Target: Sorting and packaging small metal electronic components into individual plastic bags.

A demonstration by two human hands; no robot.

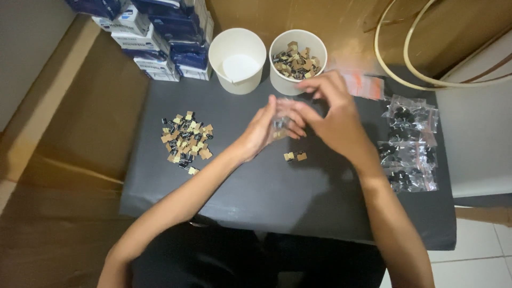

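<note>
Forearms cut off below; left hand [265, 129], right hand [329, 113] grasping blurred clear bag [281, 118], contents indistinct.

This looks like a small home packing or sorting station rather than a factory floor — an improvised workspace. A dark grey bench [277, 197] sits low between brown cardboard sheets [74, 160] laid at nine o'clock and a pale tiled floor [480, 256] at five o'clock. Stacked blue-and-white cartons [160, 37] fill eleven o'clock, with two white paper cups [237, 58] at twelve, one holding small black-and-tan parts. A loose heap of the same parts [186, 141] lies at ten o'clock, and filled clear zip bags [408, 144] pile up at three o'clock — piecework bagging of tiny components. Pale hoops [410, 48] lean at one o'clock.
</note>
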